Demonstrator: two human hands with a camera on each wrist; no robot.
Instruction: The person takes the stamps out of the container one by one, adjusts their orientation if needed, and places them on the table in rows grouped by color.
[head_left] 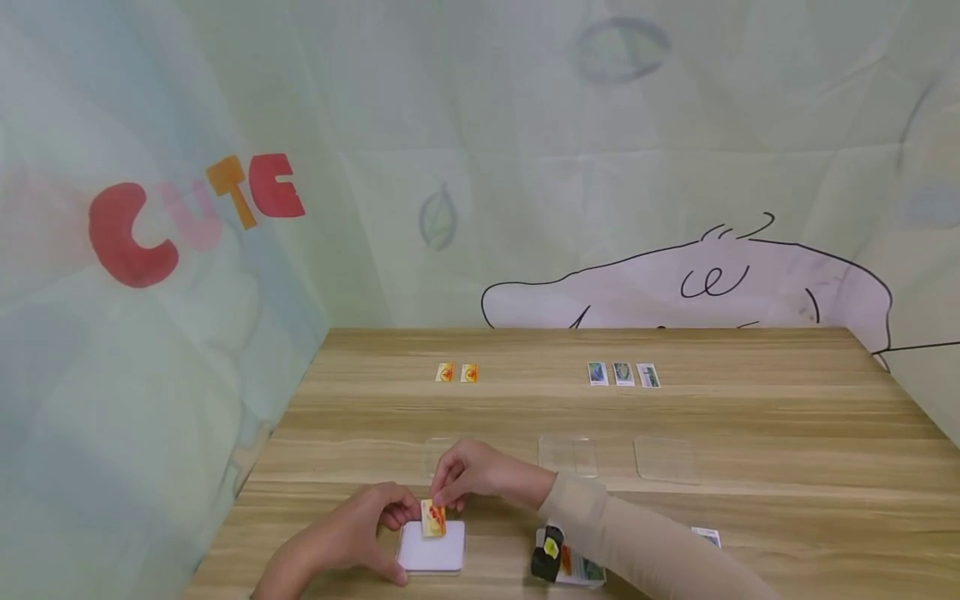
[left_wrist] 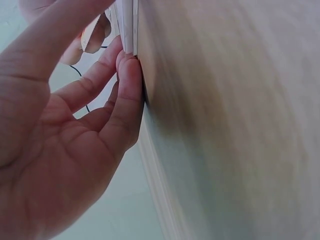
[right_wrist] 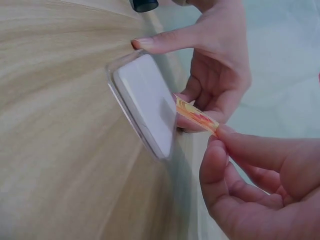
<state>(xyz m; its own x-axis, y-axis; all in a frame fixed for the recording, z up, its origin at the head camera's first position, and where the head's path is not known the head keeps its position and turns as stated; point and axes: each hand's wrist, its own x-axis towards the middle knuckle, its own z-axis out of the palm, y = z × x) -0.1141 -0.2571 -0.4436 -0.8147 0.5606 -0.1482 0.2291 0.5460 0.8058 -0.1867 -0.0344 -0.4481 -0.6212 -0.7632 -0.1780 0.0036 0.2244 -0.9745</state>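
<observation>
My left hand [head_left: 360,527] holds a clear plastic case [right_wrist: 111,82] with a white stack [right_wrist: 145,92] inside, thumb at one corner and fingers along the far side. Between the thumb and fingertips of my right hand [head_left: 476,475] is a small orange and yellow stamp [head_left: 432,518] with a toothed edge. Its lower end overlaps the white top in the head view. In the right wrist view the stamp [right_wrist: 197,115] reaches from the right fingertips toward the left fingers. The left wrist view shows the case edge-on against the left fingertips.
Two orange stamps [head_left: 457,372] lie at the table's back left, three bluish ones [head_left: 622,374] farther right. Clear trays [head_left: 567,457] line the middle. By the right forearm sit a black object with a yellow mark [head_left: 548,555] and a stamp pile [head_left: 588,573]; another stamp [head_left: 707,536] is partly hidden.
</observation>
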